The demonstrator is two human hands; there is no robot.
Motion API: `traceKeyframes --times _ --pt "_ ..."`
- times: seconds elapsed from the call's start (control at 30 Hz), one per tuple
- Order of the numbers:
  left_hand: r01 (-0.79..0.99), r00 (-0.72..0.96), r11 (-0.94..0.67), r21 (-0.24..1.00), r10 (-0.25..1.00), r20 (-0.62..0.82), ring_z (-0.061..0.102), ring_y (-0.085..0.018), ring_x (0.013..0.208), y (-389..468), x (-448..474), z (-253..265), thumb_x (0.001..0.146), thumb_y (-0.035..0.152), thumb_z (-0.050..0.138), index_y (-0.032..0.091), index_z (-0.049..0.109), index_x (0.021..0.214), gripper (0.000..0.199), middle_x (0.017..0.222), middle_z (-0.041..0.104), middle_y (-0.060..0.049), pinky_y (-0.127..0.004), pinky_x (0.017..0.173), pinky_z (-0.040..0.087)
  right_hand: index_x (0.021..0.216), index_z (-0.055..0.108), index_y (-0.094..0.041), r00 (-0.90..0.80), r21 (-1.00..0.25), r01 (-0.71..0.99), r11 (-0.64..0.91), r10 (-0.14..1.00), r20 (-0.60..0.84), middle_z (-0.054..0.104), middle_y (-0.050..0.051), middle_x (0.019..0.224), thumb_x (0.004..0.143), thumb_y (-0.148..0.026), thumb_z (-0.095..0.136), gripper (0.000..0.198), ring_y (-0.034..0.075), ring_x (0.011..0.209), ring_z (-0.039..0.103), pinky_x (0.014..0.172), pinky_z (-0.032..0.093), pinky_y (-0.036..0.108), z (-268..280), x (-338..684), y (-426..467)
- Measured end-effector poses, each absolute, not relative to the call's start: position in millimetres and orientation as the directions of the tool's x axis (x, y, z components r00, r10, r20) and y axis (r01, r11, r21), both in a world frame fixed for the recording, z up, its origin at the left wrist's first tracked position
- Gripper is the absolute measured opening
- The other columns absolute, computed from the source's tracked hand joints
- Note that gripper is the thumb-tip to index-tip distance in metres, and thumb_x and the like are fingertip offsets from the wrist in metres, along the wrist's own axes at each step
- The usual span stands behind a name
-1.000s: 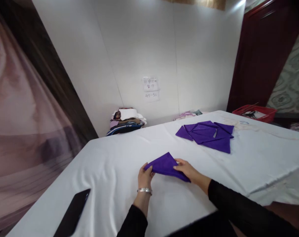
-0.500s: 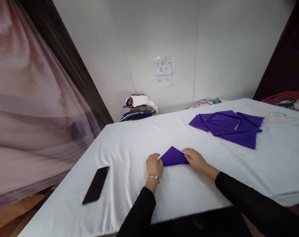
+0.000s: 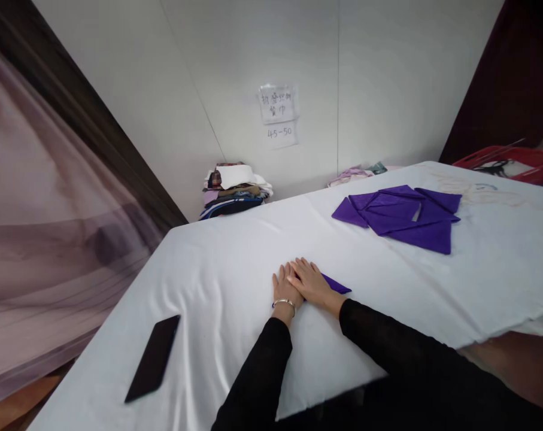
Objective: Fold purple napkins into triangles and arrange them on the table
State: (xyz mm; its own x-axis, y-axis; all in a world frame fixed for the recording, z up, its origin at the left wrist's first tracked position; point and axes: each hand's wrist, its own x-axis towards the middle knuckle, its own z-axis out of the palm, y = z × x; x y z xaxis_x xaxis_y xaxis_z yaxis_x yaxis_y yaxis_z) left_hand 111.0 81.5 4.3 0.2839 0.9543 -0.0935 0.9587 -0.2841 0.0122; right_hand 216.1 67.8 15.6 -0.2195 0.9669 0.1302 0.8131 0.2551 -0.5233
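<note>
Under both hands lies a folded purple napkin [image 3: 336, 284], mostly covered, with its right corner poking out past my right hand. My left hand [image 3: 287, 287] rests flat on the cloth with its fingers stretched out; a silver bracelet [image 3: 284, 303] circles that wrist. My right hand [image 3: 311, 283] is flat too, its fingers spread and partly overlapping the left hand's fingers. Neither hand grips anything. Further back to the right, several folded purple napkins [image 3: 401, 215] lie in an overlapping group on the white tablecloth [image 3: 253, 251].
A black phone [image 3: 154, 359] lies at the left of the table. Behind the far edge is a stack of folded clothes [image 3: 235, 190], with more cloth [image 3: 352, 175] to its right. A red basket [image 3: 534, 169] stands far right. Paper signs [image 3: 279, 114] hang on the wall.
My hands have come from the napkin's two ends to lie flat on top of it, the right moving left to meet the left. The camera view has shifted slightly.
</note>
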Motion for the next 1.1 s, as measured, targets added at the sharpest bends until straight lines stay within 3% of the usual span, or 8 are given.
traceKeyframes --times 0.27,0.47,1.1 --pt "0.970 0.240 -0.234 0.072 0.967 -0.090 0.011 -0.023 0.137 85 105 11 0.089 0.035 0.022 0.021 0.026 0.139 0.053 0.148 0.020 -0.003 -0.051 0.109 0.011 0.140 0.027 -0.020 -0.199 -0.363 0.900 0.243 0.968 0.155 0.025 0.009 0.147 0.089 -0.058 0.018 0.065 0.026 0.134 0.017 0.106 0.013 0.046 8 232 65" --pt "0.973 0.193 -0.181 0.145 0.979 -0.072 0.012 -0.022 0.136 88 94 12 0.090 0.047 0.015 0.017 0.027 0.139 0.059 0.148 0.021 -0.004 -0.050 0.110 0.011 0.140 0.026 -0.020 -0.160 -0.340 0.919 0.199 0.977 0.140 0.029 0.010 0.145 0.088 -0.060 0.017 0.067 0.027 0.133 0.020 0.105 0.014 0.048 4 251 61" --pt "0.989 0.125 -0.119 0.084 0.990 -0.067 0.013 -0.023 0.136 88 64 13 0.091 0.041 0.015 0.020 0.028 0.138 0.054 0.148 0.020 -0.002 -0.055 0.108 0.012 0.135 0.037 -0.020 -0.046 -0.185 0.980 0.078 0.984 0.171 0.029 0.011 0.145 0.091 -0.053 0.018 0.058 0.030 0.133 0.020 0.103 0.014 0.054 -12 313 48"
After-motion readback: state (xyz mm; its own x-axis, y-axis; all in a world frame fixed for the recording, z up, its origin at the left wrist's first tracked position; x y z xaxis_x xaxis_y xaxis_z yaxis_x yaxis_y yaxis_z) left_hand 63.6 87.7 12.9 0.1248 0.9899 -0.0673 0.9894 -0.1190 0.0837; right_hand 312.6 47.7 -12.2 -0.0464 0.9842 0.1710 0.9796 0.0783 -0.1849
